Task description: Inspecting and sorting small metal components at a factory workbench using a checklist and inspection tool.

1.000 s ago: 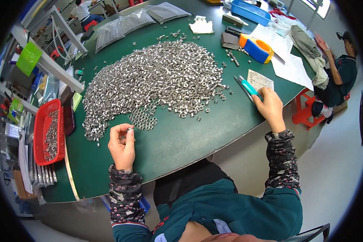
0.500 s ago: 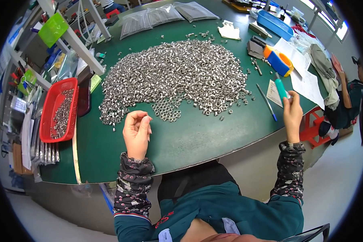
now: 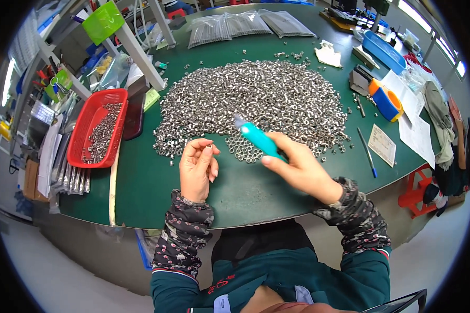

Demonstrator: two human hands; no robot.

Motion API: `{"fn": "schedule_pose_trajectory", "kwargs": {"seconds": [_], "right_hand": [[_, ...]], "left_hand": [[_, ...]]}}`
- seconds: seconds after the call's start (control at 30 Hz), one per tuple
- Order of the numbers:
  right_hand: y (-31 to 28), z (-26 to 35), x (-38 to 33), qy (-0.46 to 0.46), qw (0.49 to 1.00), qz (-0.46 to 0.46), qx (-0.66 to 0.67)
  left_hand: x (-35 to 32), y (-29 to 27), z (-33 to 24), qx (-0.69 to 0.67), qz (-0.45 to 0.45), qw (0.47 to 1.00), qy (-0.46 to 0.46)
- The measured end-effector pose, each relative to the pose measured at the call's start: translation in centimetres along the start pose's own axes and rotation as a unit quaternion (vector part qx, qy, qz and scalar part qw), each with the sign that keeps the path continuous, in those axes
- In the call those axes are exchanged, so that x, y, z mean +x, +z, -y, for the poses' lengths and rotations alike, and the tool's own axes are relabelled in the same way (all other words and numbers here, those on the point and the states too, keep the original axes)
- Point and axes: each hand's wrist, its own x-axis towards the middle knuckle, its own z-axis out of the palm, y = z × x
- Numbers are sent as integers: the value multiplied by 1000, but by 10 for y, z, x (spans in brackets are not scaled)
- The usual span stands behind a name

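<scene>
Landmark: heap of small metal rings (image 3: pixel 256 99) on the green table (image 3: pixel 141 193).
Tool: teal tool (image 3: pixel 258 140) gripped in my right hand (image 3: pixel 297 167), tip at the heap's near edge.
Left hand (image 3: pixel 197 168): just near of the heap, fingers pinched, maybe on one ring; too small to tell.
Change: right hand came in from far right of the heap.
Pose: both forearms up from the lower edge; red basket (image 3: pixel 96 128) left of the heap.

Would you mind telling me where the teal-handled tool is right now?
In the head view the teal-handled tool sits in the right hand, just right of centre, its tip over the near edge of the pile of small metal parts.
</scene>
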Motion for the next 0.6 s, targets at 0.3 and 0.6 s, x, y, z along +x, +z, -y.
{"fn": "schedule_pose_trajectory", "kwargs": {"seconds": [0.3,0.6], "right_hand": [[21,-16,19,-85,975,-21,-202],[27,-16,13,-60,980,9,-190]], "left_hand": [[11,-11,-1,-29,-44,998,-41],[12,-19,2,-117,-8,987,-112]]}}
